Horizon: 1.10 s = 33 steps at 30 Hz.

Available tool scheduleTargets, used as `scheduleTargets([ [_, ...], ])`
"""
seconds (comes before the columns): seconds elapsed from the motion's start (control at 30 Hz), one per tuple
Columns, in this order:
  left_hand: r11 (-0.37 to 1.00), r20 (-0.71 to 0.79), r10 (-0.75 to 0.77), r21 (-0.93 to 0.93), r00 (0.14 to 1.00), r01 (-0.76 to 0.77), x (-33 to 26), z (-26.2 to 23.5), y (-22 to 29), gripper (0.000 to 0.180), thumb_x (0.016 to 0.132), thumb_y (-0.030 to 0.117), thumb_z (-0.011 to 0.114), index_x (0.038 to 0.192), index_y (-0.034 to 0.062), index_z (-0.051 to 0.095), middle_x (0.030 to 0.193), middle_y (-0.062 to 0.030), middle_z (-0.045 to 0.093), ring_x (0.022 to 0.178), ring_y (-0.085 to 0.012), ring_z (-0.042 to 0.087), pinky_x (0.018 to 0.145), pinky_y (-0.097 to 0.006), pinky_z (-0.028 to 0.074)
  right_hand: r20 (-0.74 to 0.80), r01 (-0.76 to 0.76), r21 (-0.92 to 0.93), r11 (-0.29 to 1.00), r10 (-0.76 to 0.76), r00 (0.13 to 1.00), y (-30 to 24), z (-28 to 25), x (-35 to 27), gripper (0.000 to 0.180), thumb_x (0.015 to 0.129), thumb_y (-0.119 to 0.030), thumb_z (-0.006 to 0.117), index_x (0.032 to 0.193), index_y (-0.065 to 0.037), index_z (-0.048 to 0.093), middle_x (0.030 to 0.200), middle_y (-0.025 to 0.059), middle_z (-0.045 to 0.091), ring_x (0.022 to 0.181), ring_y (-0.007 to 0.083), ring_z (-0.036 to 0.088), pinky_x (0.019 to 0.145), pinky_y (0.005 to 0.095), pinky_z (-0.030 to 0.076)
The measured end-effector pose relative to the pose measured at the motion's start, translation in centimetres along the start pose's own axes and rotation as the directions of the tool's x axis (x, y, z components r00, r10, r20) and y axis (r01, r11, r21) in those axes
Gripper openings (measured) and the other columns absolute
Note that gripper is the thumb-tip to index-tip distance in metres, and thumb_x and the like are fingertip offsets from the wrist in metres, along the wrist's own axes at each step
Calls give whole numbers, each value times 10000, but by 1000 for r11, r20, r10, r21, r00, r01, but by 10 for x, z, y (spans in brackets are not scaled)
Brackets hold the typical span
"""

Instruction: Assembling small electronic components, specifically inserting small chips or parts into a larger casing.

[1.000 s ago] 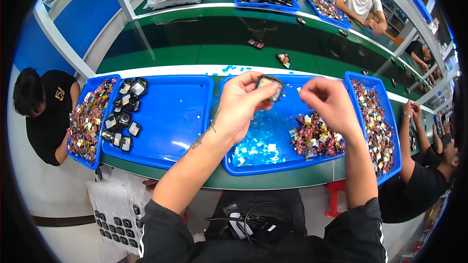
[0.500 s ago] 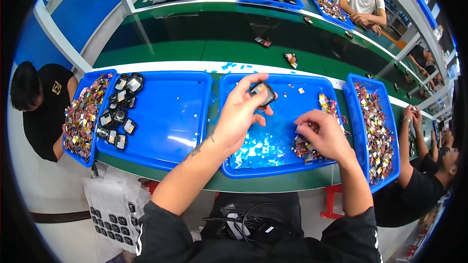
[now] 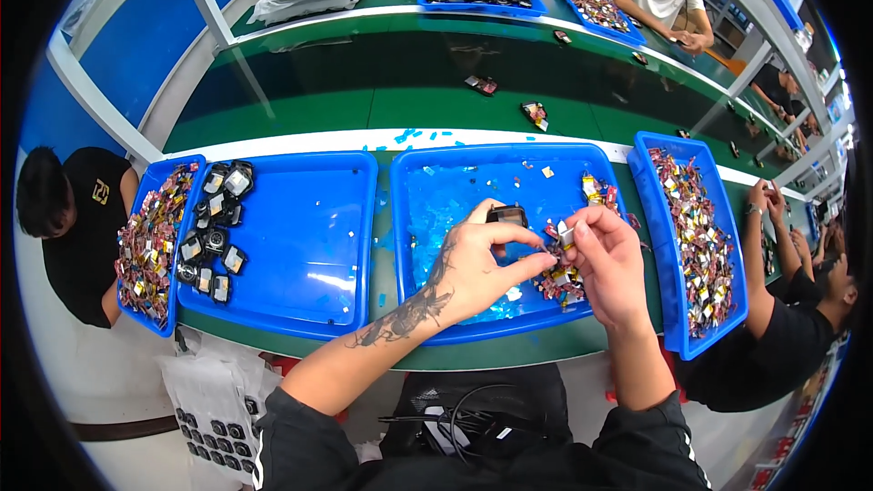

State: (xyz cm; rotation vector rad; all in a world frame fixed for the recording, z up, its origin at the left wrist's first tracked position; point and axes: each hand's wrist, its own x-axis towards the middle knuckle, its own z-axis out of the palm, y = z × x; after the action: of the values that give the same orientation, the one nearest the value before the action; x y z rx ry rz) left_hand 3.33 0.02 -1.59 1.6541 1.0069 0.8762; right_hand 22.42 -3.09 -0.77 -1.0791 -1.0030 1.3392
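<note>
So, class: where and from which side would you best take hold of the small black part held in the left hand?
Judging by its flat, squarish shape, pinch the small black part across its two opposite side edges, coming from above, as the left hand does with fingertips. Finer detail is too small to tell.

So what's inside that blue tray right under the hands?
The blue tray holds a heap of small colourful parts, a few more by its far corner, and scattered white scraps. The left hand and right hand cover whatever lies beneath them.

Green bench (image 3: 300,114): four blue trays (image 3: 300,255) side by side at its near edge; scattered small parts (image 3: 535,113) farther back.
</note>
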Motion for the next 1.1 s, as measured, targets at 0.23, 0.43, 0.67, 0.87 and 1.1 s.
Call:
scheduleTargets([
  [0.23, 943, -59, 330, 68, 942, -326, -4, 5, -5, 108, 791, 82, 749, 887, 42, 717, 940, -69, 616, 841, -131, 586, 629, -243, 472, -37, 56, 74, 996, -53, 998, 2, 2, -11, 92, 977, -114, 538, 1014, -32, 559, 859, 22, 586, 682, 72, 547, 628, 215, 475],
  [0.43, 979, -21, 77, -190, 997, -80, 4, 6, -24, 122, 839, 140, 705, 914, 46, 725, 977, -62, 598, 789, -119, 574, 626, -244, 468, -97, 30, 129, 991, -18, 995, 11, 2, -18, 94, 978, -123, 542, 1009, -34, 547, 835, 12, 570, 655, 61, 533, 581, 212, 466],
  [0.67, 997, 86, 36, -65, 996, -30, -1, 4, -6, 185, 746, 199, 811, 870, 91, 727, 998, -32, 558, 700, -67, 509, 568, -208, 429, -123, 26, 64, 998, -18, 992, 9, -1, -21, 104, 973, -128, 549, 1015, -33, 545, 832, 5, 568, 648, 57, 520, 579, 213, 458],
  [0.87, 985, 39, 143, -105, 989, -139, 0, 10, -14, 145, 776, 149, 779, 840, 54, 690, 977, -27, 572, 701, -65, 516, 566, -215, 437, -110, 25, 47, 999, -20, 994, 10, -5, -23, 118, 974, -131, 544, 1028, -27, 553, 829, -2, 564, 648, 54, 513, 576, 198, 435],
  [1.1, 925, 167, -36, -366, 985, 96, 2, 11, -20, 97, 855, 42, 694, 900, -37, 659, 938, -52, 633, 849, -75, 588, 684, -201, 490, -199, 341, -651, 678, -586, 785, 20, -14, -31, 133, 913, 1, 570, 1023, 22, 641, 874, 46, 580, 654, 66, 512, 569, 216, 431],
])
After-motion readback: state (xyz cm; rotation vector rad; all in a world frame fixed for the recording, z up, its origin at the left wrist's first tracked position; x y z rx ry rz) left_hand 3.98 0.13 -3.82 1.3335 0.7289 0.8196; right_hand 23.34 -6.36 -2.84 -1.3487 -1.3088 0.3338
